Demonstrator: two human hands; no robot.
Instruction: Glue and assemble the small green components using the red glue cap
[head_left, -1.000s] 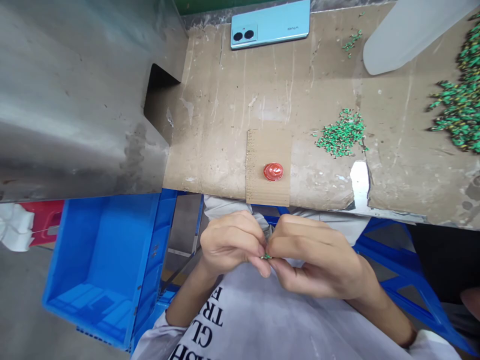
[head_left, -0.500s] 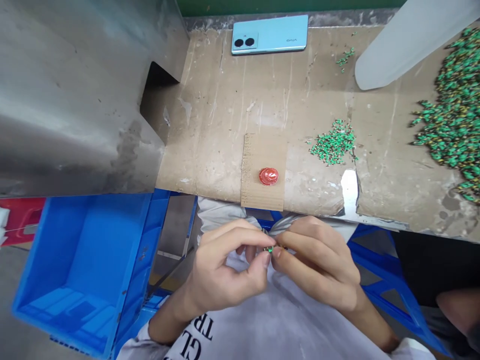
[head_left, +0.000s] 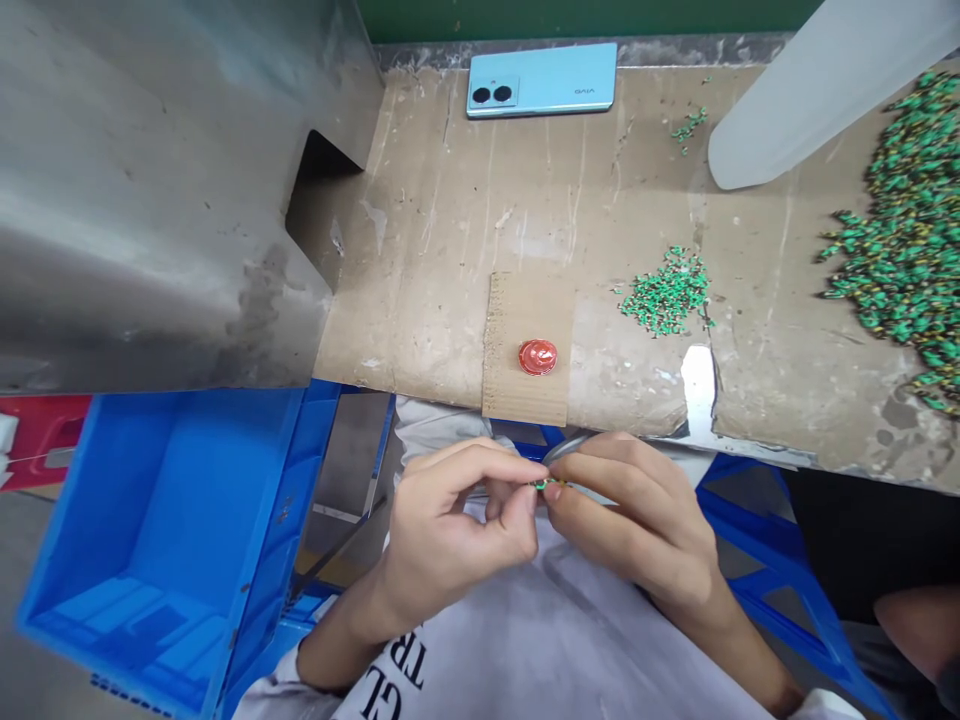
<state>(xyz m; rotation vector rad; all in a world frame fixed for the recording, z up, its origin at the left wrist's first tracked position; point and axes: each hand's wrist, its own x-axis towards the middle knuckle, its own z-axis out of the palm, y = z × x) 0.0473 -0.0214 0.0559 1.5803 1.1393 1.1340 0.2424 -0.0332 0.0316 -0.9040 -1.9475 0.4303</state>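
Between my two hands, in front of my shirt and below the table edge, is a tiny green and yellow part. My left hand pinches its left end between thumb and forefinger. The thumb and fingers of my right hand close on its yellowish right end. The fingertips hide most of it, so its full shape cannot be made out. Just beyond my hands, a shiny red oval lump sits on a strip of corrugated cardboard at the table's edge.
Small green pieces lie in a pile right of the cardboard; a larger green and yellow heap fills the far right. A phone, a whitish cylinder, a metal housing and a blue crate surround the table. Someone's arm shows lower right.
My hands have risen very slightly with the small part still pinched between them. The whole view has shifted a little downward; the things on the table stay put.
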